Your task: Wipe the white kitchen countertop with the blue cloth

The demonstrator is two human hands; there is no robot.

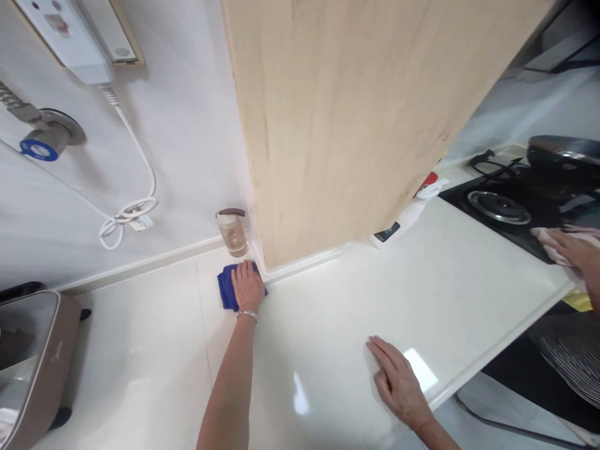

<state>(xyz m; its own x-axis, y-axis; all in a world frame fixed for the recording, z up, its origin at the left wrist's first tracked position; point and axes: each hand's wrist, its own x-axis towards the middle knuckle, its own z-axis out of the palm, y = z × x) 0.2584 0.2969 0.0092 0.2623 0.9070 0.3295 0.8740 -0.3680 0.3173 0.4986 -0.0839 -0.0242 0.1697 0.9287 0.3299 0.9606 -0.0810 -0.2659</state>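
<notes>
A folded blue cloth (227,289) lies on the white countertop (154,350) by the foot of the wooden panel. My left hand (247,286), with a bracelet at the wrist, presses flat on this cloth, its fingers stretched over it. Just behind the cloth a small clear bottle (233,236) with a brown strap stands against the wall. My right hand (398,381) rests on the counter near its front edge, fingers extended and nothing in it.
A wooden panel (356,125) rises mid-view. Beyond it are a white spray bottle (398,222) and a black stove (506,206); another person's hand (576,250) holds a pale cloth there. A brown appliance (47,362) stands left. A knotted white cable (135,209) hangs above.
</notes>
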